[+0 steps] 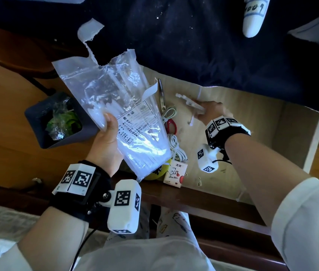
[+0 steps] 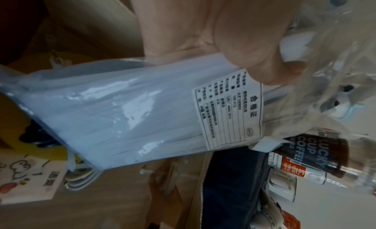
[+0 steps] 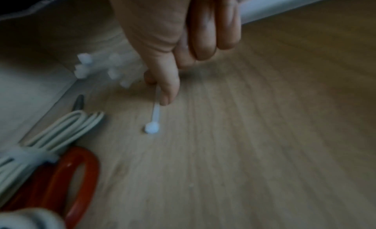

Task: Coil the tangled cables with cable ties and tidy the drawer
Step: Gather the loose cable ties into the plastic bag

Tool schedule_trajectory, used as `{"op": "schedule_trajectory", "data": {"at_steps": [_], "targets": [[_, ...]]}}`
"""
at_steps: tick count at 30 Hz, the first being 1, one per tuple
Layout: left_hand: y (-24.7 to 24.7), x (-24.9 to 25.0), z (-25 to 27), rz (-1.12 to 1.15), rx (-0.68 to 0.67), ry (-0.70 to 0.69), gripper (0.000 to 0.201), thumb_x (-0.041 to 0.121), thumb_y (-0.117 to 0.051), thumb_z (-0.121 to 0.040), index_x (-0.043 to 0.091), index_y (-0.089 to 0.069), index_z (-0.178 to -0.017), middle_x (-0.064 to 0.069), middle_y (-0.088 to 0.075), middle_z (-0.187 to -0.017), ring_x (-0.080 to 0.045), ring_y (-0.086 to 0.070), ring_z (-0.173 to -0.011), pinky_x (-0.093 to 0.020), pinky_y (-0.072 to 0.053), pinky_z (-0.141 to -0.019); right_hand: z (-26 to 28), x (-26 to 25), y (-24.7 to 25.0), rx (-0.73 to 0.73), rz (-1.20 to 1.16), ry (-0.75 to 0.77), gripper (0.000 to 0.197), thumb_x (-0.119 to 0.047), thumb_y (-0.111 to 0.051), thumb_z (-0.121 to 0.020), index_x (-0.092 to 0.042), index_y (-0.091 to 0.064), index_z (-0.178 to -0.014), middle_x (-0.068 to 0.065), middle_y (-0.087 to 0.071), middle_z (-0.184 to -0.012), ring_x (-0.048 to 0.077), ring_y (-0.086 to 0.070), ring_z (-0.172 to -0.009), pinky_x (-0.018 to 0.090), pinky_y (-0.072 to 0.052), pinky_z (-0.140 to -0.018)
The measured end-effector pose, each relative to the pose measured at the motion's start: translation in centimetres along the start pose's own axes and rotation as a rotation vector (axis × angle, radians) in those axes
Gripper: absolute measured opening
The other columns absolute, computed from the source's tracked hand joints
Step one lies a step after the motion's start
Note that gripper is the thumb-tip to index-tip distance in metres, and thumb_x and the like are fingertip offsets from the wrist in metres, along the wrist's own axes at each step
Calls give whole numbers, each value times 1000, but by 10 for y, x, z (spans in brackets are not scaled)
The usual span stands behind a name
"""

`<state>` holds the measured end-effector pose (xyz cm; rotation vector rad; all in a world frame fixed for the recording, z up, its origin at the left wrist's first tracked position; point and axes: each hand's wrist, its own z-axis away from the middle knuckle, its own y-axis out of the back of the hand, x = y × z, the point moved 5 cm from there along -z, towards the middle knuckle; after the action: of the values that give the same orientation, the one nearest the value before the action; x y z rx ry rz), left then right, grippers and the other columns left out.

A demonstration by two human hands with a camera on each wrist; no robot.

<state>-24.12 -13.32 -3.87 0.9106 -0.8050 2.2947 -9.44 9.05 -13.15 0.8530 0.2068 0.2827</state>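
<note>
Head view is showing the left hand [image 1: 105, 145] gripping the bag of cable ties [image 1: 115, 106] above the drawer [image 1: 252, 118] while the right hand [image 1: 211, 112] is pinching loose ties [image 1: 190, 102], left wrist view is showing the thumb curled on the bag [image 2: 122, 107], and right wrist view is showing fingers [image 3: 213, 31] curled, one tie [image 3: 155, 115] dangling toward coiled cable [image 3: 67, 129].

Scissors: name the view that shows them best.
Head view. The scissors lie in the drawer, blades and red handle visible, partly under a coiled cable. The right wrist view shows only the blurred red handle and blade tip; the left wrist view shows none.
</note>
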Motion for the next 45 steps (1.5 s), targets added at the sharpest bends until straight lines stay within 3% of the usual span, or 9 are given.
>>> {"op": "schedule_trajectory", "data": {"at_steps": [8, 14, 23, 28, 32, 37, 41, 43, 45], "targets": [[-8, 2, 3, -4, -29, 3, 110, 80, -60, -58, 14, -38, -143, -10, -48, -142, -28, -46, -131, -57, -28, -111, 9, 45, 0, 95, -124, -98, 21, -40, -63, -84, -23, -62, -96, 7, -61, -94, 28, -58, -87, 31, -43, -72], [-10, 1, 4, -77, -34, 24, 105, 85, -51, -60, 18, -44, -140, -8, -52, -139, -26, -48, -130, -55, -27, -111, 25, 41, -14, 30, -18, -113, 27, -33, -46, -96, -16, -56, -114, 9, -57, -112, 30, -59, -102, 35, -42, -73], [-40, 12, 3, -133, -87, 12, 108, 85, -53, -59, 17, -41, -141, -8, -52, -139, -23, -49, -129, -50, -31, -111, 77, 72, -10, 152, -622, -362, 30, -20, -30, -99, -4, -39, -123, 24, -58, -116, 40, -56, -106, 35, -37, -74], [-69, 20, 5, -137, -110, 0, 68, 66, -36, -69, 22, -64, -111, 1, -70, -112, -14, -66, -106, -41, -49, -97, 110, 109, -23, 78, -834, -559, 42, -20, -46, -96, -2, -40, -133, 18, -48, -132, 33, -48, -120, 34, -40, -90], [-83, 18, 2, -104, -151, -27, 47, 55, -27, -70, 47, -74, -74, 15, -74, -90, -4, -69, -90, -35, -52, -86, 138, 122, -36, -316, -457, -534, 24, -22, -67, -82, -6, -65, -99, 8, -57, -89, 27, -60, -89, 33, -52, -85], [-71, 8, -4, -53, -135, -21, 56, 66, -50, -57, 32, -73, -94, 8, -73, -101, -11, -68, -99, -39, -55, -88, 136, 107, -29, -305, -409, -446, 29, -19, -66, -83, -1, -63, -106, 13, -63, -103, 28, -62, -92, 32, -51, -84], [-50, 3, -17, -89, -123, 18, 118, 80, -68, -46, 17, -39, -141, -8, -58, -133, -22, -57, -120, -36, -55, -86, 104, 74, -30, -150, -739, -445, 54, -18, -51, -93, -2, -30, -140, 20, -45, -136, 34, -48, -122, 37, -40, -97], [-40, 5, -20, -101, -117, 25, 119, 80, -64, -54, 15, -28, -146, -12, -49, -141, -27, -50, -128, -42, -51, -93, 84, 65, -34, -63, -810, -417, 58, -15, -49, -92, -6, -22, -144, 17, -51, -130, 32, -53, -113, 29, -45, -80], [-34, 7, -22, -105, -106, 38, 117, 81, -61, -56, 16, -27, -147, -11, -47, -143, -28, -48, -129, -49, -43, -102, 77, 58, -30, -90, -792, -348, 66, -12, -48, -90, -17, -16, -147, 12, -62, -96, 25, -59, -80, 26, -41, -59]]}}
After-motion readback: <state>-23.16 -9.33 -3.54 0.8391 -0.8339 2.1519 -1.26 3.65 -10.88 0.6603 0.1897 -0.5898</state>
